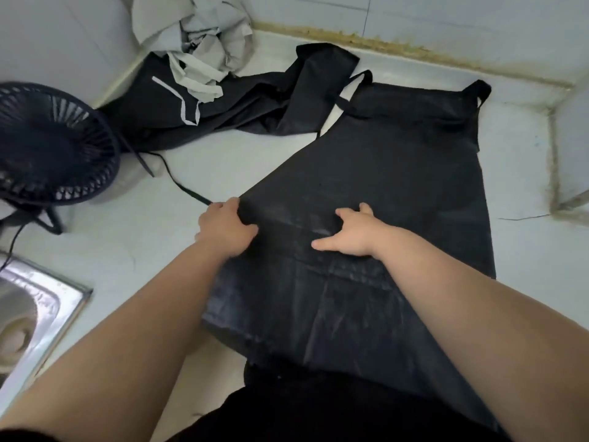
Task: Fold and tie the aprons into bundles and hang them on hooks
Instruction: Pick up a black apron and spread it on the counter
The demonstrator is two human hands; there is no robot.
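Note:
A black apron [398, 161] lies spread flat on the pale counter [149, 224], bib and neck strap toward the far wall, its hem hanging over the near edge. My left hand [226, 229] grips the apron's left edge, fingers curled round the fabric fold. On the apron's middle rests my right hand [347, 234], fingers spread and lightly bent, pressing the cloth down. A thin black tie strap [188, 189] trails left from the apron's edge.
A second black apron [204, 106] with grey trim lies crumpled at the back left, a grey one [204, 43] heaped on it. A black desk fan [47, 145] stands at the left. A steel sink [28, 311] is at lower left. Tiled walls close the back and right.

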